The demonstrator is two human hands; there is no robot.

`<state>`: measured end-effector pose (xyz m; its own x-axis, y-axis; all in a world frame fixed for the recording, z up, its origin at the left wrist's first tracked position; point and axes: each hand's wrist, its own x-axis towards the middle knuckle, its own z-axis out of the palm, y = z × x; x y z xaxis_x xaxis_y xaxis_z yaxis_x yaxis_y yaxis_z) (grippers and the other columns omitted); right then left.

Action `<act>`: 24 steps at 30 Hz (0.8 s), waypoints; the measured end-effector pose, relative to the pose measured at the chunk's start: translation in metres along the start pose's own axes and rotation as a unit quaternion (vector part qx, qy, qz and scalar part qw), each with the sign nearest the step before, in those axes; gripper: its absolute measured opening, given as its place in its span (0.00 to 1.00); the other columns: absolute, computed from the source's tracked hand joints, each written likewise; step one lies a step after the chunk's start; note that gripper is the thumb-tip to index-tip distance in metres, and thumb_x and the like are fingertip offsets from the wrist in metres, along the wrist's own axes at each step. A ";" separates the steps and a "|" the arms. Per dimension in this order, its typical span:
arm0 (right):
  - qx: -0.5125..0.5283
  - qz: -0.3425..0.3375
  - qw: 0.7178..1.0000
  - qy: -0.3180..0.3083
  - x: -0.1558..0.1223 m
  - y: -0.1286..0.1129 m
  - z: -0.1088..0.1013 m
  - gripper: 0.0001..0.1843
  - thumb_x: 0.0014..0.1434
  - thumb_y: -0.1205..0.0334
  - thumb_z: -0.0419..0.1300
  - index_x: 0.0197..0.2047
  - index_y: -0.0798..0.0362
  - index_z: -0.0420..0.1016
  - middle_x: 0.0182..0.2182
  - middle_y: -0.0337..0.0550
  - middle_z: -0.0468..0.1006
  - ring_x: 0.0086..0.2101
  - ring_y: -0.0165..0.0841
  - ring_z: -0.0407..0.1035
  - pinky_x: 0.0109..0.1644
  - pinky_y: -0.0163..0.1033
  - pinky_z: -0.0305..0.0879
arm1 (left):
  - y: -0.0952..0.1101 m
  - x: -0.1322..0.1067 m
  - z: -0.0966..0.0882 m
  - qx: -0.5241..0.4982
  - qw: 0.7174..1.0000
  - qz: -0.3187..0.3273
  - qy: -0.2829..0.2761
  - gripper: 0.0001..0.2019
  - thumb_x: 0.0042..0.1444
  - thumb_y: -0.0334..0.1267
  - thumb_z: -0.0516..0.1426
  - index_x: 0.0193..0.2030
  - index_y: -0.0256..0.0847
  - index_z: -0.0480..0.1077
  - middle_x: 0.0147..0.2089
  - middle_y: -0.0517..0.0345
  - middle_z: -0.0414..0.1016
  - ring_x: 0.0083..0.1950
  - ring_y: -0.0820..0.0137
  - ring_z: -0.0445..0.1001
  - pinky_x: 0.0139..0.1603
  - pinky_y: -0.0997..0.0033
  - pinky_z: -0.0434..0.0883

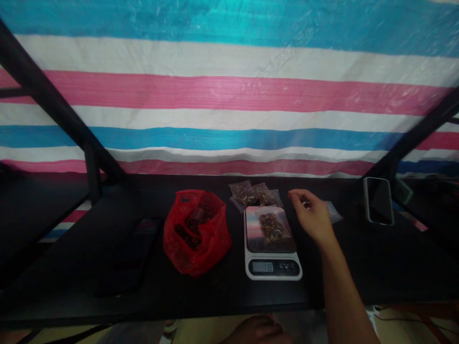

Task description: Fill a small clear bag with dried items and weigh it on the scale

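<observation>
My right hand (311, 214) is just right of a white digital kitchen scale (251, 273), thumb and forefinger bent together. Whether anything small is pinched there I cannot make out. On the scale's metal plate lies a clear plastic bag (273, 228) of brown, grain-like pieces. Behind the scale, several similar filled bags (245, 196) lie in a loose group. A clear plastic bag (334, 213) shows beyond my right wrist. Low in the view, below the table edge, my left hand (256, 329) is dim and partly cut off; its grip is unclear.
Left of the scale stands an open red plastic bag (215, 243) with dark brown contents. A phone (379, 200) sits at the right. A dark flat object (131, 255) lies on the black table (201, 296) at the left. Behind hangs a striped sheet (229, 93) between slanted dark posts (60, 100).
</observation>
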<state>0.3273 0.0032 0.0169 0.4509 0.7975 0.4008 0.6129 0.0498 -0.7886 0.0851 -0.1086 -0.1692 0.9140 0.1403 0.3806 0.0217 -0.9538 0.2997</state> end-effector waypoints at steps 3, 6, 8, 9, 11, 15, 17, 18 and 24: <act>-0.001 -0.010 1.000 -0.028 -0.001 0.000 0.004 0.20 0.62 0.46 0.59 0.43 0.53 0.84 0.37 0.50 0.87 0.33 0.40 0.75 0.42 0.46 0.70 | 0.000 0.001 -0.006 -0.001 0.999 0.020 0.034 0.08 0.67 0.46 0.66 0.45 0.48 0.75 0.34 0.67 0.85 0.30 0.74 0.79 0.34 0.77 0.72; -0.010 -0.024 0.997 -0.068 -0.002 0.002 0.009 0.19 0.63 0.47 0.59 0.41 0.52 0.84 0.38 0.49 0.87 0.37 0.42 0.77 0.47 0.49 0.72 | 0.000 0.002 -0.010 -0.003 0.999 0.031 0.037 0.09 0.66 0.46 0.67 0.47 0.48 0.75 0.35 0.67 0.85 0.30 0.74 0.79 0.35 0.76 0.72; -0.007 -0.029 0.996 -0.087 -0.002 0.003 0.011 0.17 0.63 0.48 0.59 0.41 0.51 0.84 0.38 0.48 0.87 0.39 0.43 0.79 0.51 0.50 0.73 | 0.000 0.001 -0.013 0.007 0.999 0.044 0.020 0.11 0.66 0.46 0.67 0.49 0.48 0.75 0.34 0.68 0.84 0.30 0.74 0.78 0.35 0.76 0.72; -0.003 -0.032 0.995 -0.094 -0.002 0.003 0.013 0.17 0.63 0.49 0.59 0.41 0.50 0.84 0.39 0.48 0.87 0.40 0.43 0.79 0.52 0.50 0.73 | 0.000 0.001 -0.014 0.013 0.999 0.046 0.011 0.11 0.66 0.47 0.67 0.49 0.47 0.75 0.34 0.68 0.84 0.29 0.74 0.77 0.35 0.77 0.71; 0.006 -0.038 0.994 -0.100 -0.002 0.004 0.015 0.16 0.63 0.50 0.60 0.41 0.50 0.84 0.40 0.48 0.88 0.42 0.44 0.80 0.54 0.50 0.73 | -0.001 0.001 -0.016 0.024 0.998 0.051 -0.004 0.10 0.67 0.46 0.66 0.49 0.46 0.75 0.34 0.68 0.83 0.30 0.75 0.77 0.35 0.78 0.71; 0.017 -0.044 0.993 -0.109 -0.001 0.007 0.019 0.14 0.63 0.52 0.60 0.42 0.50 0.84 0.41 0.49 0.88 0.42 0.45 0.81 0.54 0.51 0.75 | -0.003 0.000 -0.014 0.023 0.998 0.055 0.001 0.07 0.70 0.43 0.63 0.49 0.45 0.74 0.35 0.68 0.83 0.31 0.75 0.76 0.37 0.79 0.71; 0.019 -0.045 0.992 -0.116 -0.001 0.008 0.021 0.13 0.63 0.53 0.61 0.43 0.49 0.84 0.40 0.48 0.88 0.42 0.44 0.82 0.55 0.51 0.75 | -0.003 0.000 -0.011 0.011 0.999 0.041 0.010 0.07 0.70 0.44 0.63 0.47 0.45 0.74 0.34 0.67 0.82 0.30 0.75 0.75 0.36 0.80 0.71; 0.018 -0.046 0.992 -0.118 0.000 0.008 0.022 0.13 0.63 0.54 0.61 0.43 0.49 0.84 0.40 0.48 0.88 0.42 0.44 0.82 0.55 0.51 0.75 | -0.003 0.000 -0.010 0.002 0.999 0.033 0.010 0.07 0.70 0.45 0.63 0.46 0.45 0.74 0.34 0.67 0.82 0.30 0.75 0.75 0.35 0.80 0.71; -0.003 -0.046 0.992 -0.120 0.001 0.009 0.024 0.13 0.63 0.55 0.61 0.44 0.49 0.84 0.40 0.47 0.88 0.43 0.44 0.82 0.56 0.52 0.73 | -0.002 0.004 -0.011 -0.096 0.995 -0.033 -0.003 0.09 0.70 0.46 0.62 0.39 0.48 0.74 0.29 0.67 0.79 0.28 0.74 0.74 0.33 0.79 0.71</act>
<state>0.3179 0.0195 -0.0013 0.2262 0.9103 0.3467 0.6488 0.1247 -0.7507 0.0838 -0.1034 -0.1585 0.9155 0.1986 0.3498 0.0044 -0.8745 0.4850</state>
